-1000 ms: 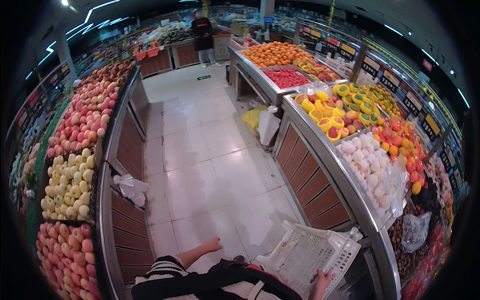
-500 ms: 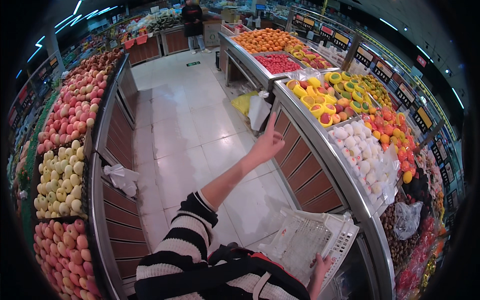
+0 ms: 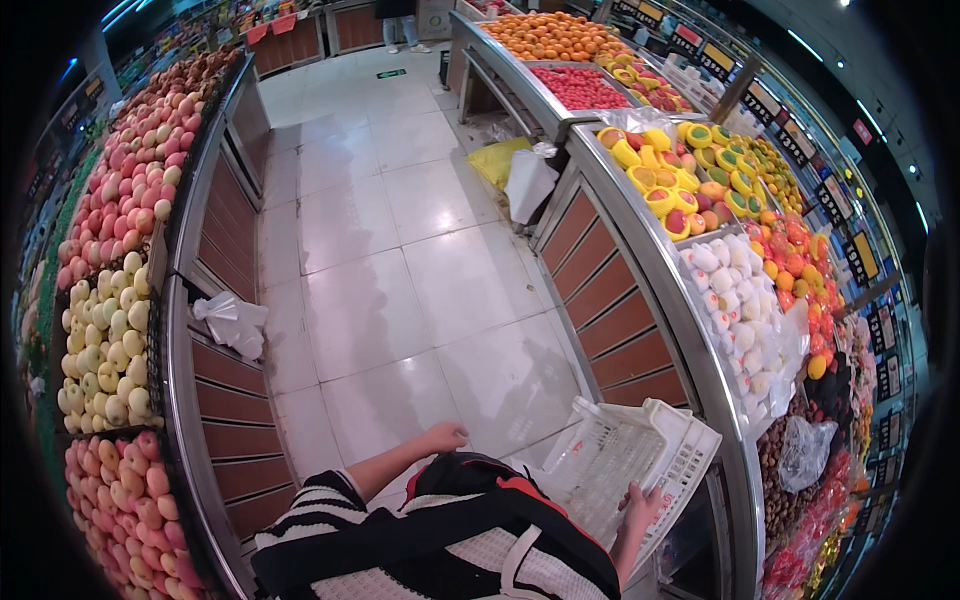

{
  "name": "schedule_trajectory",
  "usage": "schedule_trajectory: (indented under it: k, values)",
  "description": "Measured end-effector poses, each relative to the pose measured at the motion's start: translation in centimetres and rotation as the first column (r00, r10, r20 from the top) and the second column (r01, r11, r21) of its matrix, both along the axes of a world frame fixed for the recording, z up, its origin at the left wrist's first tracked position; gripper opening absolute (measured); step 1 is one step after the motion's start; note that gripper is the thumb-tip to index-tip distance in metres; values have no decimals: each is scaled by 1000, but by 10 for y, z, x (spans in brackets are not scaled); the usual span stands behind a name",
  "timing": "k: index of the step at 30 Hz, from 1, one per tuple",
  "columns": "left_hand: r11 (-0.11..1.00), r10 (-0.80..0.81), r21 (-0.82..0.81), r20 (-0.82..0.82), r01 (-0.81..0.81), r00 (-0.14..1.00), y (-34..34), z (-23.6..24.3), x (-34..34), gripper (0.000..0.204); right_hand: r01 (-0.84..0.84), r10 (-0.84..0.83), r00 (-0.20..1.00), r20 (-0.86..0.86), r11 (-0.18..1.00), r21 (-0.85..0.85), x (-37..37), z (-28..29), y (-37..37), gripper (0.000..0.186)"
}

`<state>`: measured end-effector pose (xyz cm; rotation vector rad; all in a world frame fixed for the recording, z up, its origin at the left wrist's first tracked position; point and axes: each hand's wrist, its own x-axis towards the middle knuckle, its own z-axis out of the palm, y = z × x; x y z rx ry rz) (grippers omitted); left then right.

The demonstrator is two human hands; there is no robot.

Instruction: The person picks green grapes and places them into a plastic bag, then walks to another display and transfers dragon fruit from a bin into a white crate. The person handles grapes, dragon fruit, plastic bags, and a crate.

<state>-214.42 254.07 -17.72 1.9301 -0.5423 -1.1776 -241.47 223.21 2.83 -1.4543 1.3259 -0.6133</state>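
Observation:
A white plastic crate (image 3: 684,452) with slotted walls is tilted at my right side, close to the fruit stand. My right hand (image 3: 638,512) grips its near edge, thumb up; the fingers underneath are partly hidden. Inside, the crate shows only its latticed bottom. My left hand (image 3: 444,437) hovers in front of my body above the tiled floor, its fingers curled in with nothing visible in them. A black bag with red trim (image 3: 470,475) hangs across my front, beside that hand.
On the left, a stand bears red apples (image 3: 130,485) and pale yellow fruit (image 3: 105,340); plastic bags (image 3: 232,322) hang off its side. The right stand holds foam-wrapped mangoes (image 3: 665,185), white-netted fruit (image 3: 735,310) and oranges (image 3: 550,40). A person's legs (image 3: 402,32) show far down the aisle.
My left hand, which was stretched forward with a finger pointing, has dropped back toward my body and curled in. The view has tipped downward. My right hand still holds the crate.

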Motion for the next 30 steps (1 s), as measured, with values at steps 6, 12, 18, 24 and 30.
schedule_trajectory:
  k: [6, 12, 18, 24, 30]
  values:
    - [996, 90, 20, 41, -91, 995, 15, -14, 51, 39, -167, 168, 985, 27, 985, -37, 84, 9, -10, 20]
    - [928, 357, -106, -13, -357, 934, -52, -4, 74, 32, -412, 416, 909, 33, 907, -91, 189, 30, -20, 22]
    - [952, 250, -198, 62, -234, 966, -96, -7, 121, 37, -565, 562, 821, 100, 825, 3, 329, 33, -35, 22]
    - [879, 475, 56, -14, -473, 880, -35, 35, 214, 38, -751, 714, 642, 280, 659, 43, 490, 60, -40, 21]
    - [478, 877, 56, -73, -876, 474, 10, 55, 287, 37, -870, 825, 485, 290, 489, 62, 626, 83, -9, 26]
